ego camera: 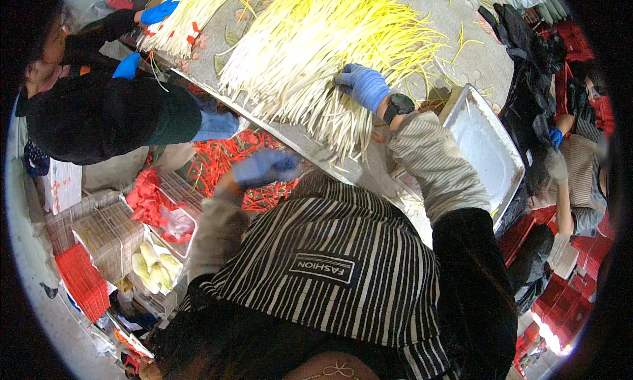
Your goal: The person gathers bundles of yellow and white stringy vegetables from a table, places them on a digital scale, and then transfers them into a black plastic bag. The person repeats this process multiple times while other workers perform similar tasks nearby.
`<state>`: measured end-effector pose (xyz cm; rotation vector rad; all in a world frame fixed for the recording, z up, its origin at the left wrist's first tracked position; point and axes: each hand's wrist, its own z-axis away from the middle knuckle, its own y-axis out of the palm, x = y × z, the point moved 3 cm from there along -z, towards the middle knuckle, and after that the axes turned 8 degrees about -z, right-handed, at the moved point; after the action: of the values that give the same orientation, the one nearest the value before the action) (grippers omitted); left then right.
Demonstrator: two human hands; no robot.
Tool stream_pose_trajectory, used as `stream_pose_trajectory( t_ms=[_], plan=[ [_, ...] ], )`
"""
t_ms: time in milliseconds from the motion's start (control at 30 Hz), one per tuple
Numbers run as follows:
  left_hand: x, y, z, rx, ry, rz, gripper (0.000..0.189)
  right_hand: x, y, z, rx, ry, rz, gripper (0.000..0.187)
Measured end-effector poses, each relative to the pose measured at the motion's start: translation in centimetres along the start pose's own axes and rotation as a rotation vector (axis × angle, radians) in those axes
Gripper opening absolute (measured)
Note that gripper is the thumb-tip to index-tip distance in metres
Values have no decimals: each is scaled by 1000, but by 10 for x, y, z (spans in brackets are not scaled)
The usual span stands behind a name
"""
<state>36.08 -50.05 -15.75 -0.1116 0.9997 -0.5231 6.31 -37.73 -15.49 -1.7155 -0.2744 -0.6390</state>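
A broad pile of yellow chives (306, 49), white at the stalk ends and yellow at the tips, lies on a patterned grey tabletop (455, 49). My right hand (363, 86), in a blue glove, has its fingers curled onto stalks at the pile's right side; the fingertips are partly hidden among them. Motion blurs my left hand (267, 168), also gloved in blue. It is off the table's near edge, above red strips (217, 165) scattered below, and its fingers cannot be made out.
A white tray (482, 147) stands tilted by my right forearm. At the upper left, a co-worker's gloved hand (159, 11) touches chives bearing red ties. Plastic crates (106, 234) and pale leafy vegetables (156, 269) stand at lower left. Black plastic bags (529, 73) hang on the right, near another person (568, 167).
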Motion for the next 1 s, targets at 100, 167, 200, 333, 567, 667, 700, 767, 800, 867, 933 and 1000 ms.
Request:
stream_pose_trajectory(
  t_ms=[100, 167, 200, 333, 567, 667, 700, 767, 800, 867, 933, 1000],
  plan=[
    [45, -7, 63, -182, -271, -683, 27, 1, -1, 1, -87, -43, -96, 18],
    [40, -20, 75, -429, -292, -698, 28, 1, -4, 2, -161, -76, -139, 18],
    [30, -27, 71, -500, -316, -550, 29, 2, -6, 3, -194, -95, -134, 18],
    [-54, -47, -26, -850, 118, 135, 37, 9, -8, 7, -243, -57, -121, 21],
    [-90, -57, -124, -465, -33, -6, 50, 37, -23, 8, -61, -54, 99, 32],
    [-89, -51, -116, -511, -76, -324, 39, 44, -23, 2, 193, -29, 139, 32],
    [-92, -52, -115, -524, -41, -426, 39, 47, -23, -1, 165, -66, 187, 30],
    [-92, -48, -110, -487, -49, -151, 36, 48, -20, -7, 171, -151, 278, 26],
    [-90, -45, -107, -447, -66, 30, 35, 47, -19, -8, 148, -189, 336, 23],
    [-80, -39, -98, -333, -75, 407, 37, 43, -14, -9, 145, -214, 366, 23],
    [-61, -31, -75, -271, 31, 222, 43, 40, -11, -9, 126, -240, 400, 24],
    [-25, -14, -39, -122, 80, 197, 46, 39, -11, -8, 154, -235, 440, 26]
  ],
)
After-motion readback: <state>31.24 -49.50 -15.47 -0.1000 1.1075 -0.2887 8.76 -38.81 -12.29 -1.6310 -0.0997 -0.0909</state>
